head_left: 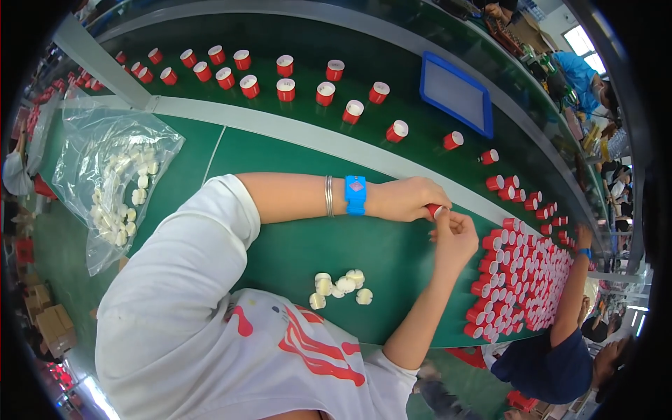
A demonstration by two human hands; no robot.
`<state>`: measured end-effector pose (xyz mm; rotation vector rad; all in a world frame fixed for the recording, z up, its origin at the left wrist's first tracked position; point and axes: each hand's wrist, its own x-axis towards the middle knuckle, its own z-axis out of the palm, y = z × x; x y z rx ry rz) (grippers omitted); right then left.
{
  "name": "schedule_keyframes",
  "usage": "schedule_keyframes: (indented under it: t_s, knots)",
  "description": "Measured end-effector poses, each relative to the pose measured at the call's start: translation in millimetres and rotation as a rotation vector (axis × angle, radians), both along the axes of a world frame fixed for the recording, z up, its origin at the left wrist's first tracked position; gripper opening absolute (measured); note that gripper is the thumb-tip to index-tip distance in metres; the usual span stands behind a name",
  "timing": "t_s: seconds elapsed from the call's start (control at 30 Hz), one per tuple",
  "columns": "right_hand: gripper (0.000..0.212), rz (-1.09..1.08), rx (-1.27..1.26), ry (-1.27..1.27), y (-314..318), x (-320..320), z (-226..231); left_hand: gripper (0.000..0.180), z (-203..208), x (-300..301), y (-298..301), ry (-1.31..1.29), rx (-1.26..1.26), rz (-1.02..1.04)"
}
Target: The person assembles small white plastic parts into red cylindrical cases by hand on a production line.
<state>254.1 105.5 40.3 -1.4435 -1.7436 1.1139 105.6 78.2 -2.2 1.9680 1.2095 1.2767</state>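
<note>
A small red cup with a white top [435,211] is between my two hands, above the green table. My left hand [414,199], with a blue band at its wrist, has its fingers closed around the cup. From the other side my right hand [458,241] reaches in, thumb and forefinger pinched at the cup's white top. Whether those fingers also carry a small piece cannot be made out. Several cream-coloured round pieces [345,284] lie loose on the table in front of me.
Similar red cups [285,89] stand along the green conveyor beyond a pale rail [294,126]. A blue-rimmed tray [424,89] lies there too. Many red cups [518,280] are massed at right, beside a co-worker in dark blue [546,367]. A clear bag [77,168] of cream pieces lies left.
</note>
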Motion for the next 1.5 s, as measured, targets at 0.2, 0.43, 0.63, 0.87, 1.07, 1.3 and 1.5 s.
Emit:
schedule_keyframes:
  t_s: [0.2, 0.43, 0.63, 0.87, 1.07, 1.3, 1.5]
  knots:
    - [0.024, 0.119, -0.134, 0.123, 9.2, 10.4, -2.3, 0.029, 8.1, -2.9, 0.0, -0.032, 0.022, -0.095]
    - [0.028, 0.703, -0.234, -0.223, -16.7, 12.0, 28.2, 0.024, 23.6, -53.2, 41.5, -0.010, 0.309, 0.426]
    - [0.037, 1.419, -0.050, -0.253, -60.6, -12.1, 25.9, 0.020, 7.5, -140.3, 76.4, 0.307, 0.039, 0.760]
    - [0.029, 1.053, -0.090, -0.303, -44.7, -12.7, 18.4, 0.028, 10.4, -120.9, 71.5, 0.631, -0.080, 0.977]
    - [0.021, 0.936, 0.004, -0.087, -23.6, 3.8, 12.5, 0.026, 34.4, -18.7, 86.0, 0.383, 0.348, 0.203]
    - [0.016, 0.532, -0.417, -0.221, 30.7, 65.5, 13.3, 0.034, 11.9, 88.9, 122.3, 0.377, 0.330, -0.243]
    - [0.014, 0.502, -0.489, -0.096, 30.7, 68.4, 12.7, 0.021, 1.5, 83.5, 120.2, 0.353, 0.257, -0.145]
